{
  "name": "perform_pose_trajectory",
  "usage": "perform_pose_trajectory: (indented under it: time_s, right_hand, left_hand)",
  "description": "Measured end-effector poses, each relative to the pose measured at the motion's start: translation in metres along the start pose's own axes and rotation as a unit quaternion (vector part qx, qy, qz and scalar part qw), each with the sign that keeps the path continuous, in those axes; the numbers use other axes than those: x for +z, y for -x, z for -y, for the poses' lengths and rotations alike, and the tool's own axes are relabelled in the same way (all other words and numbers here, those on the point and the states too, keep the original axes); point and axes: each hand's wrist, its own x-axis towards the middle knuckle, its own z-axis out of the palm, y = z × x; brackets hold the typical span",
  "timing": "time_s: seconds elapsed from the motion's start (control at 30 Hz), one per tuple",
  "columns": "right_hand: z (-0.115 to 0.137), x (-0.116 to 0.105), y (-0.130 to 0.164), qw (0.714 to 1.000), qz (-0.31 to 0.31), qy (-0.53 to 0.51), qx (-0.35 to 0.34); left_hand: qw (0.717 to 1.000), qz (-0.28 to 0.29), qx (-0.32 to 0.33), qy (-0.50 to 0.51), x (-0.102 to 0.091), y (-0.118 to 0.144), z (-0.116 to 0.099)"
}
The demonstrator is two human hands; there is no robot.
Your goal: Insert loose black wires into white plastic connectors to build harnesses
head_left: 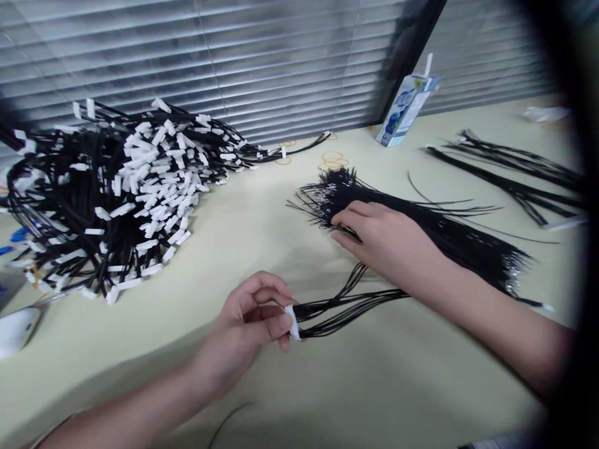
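Note:
My left hand [259, 318] pinches a white connector [293, 322] between thumb and fingers, just above the table. Several thin black wires run from the connector to the right, passing under my right forearm, where their far ends are hidden. At the left end of a thick bundle of loose black wires [412, 215] with bare metal tips is my right hand [369, 231]. Its thumb and forefinger are close together with black wire between them; how many strands is unclear.
A big heap of black cables with white connectors [154, 181] lies at the left. Yellow rubber bands [334, 160] and a drink carton [406, 111] with a straw are near the window blinds. More black cables [510, 171] lie at the right; a white device [17, 330] is at the left edge.

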Motion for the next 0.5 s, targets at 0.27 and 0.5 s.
perform_pose_trajectory:
  time_s: [0.27,0.5]
  right_hand:
    - [-0.009,0.012,-0.004,0.997,0.005,0.067,-0.028]
    - [0.031,-0.034,0.013,0.925,-0.141,-0.351,-0.021]
  left_hand:
    - [1.000,0.008,0.000,0.003,0.000,0.000,-0.001]
    - [1.000,-0.004,-0.008,0.019,0.000,0.000,-0.001]
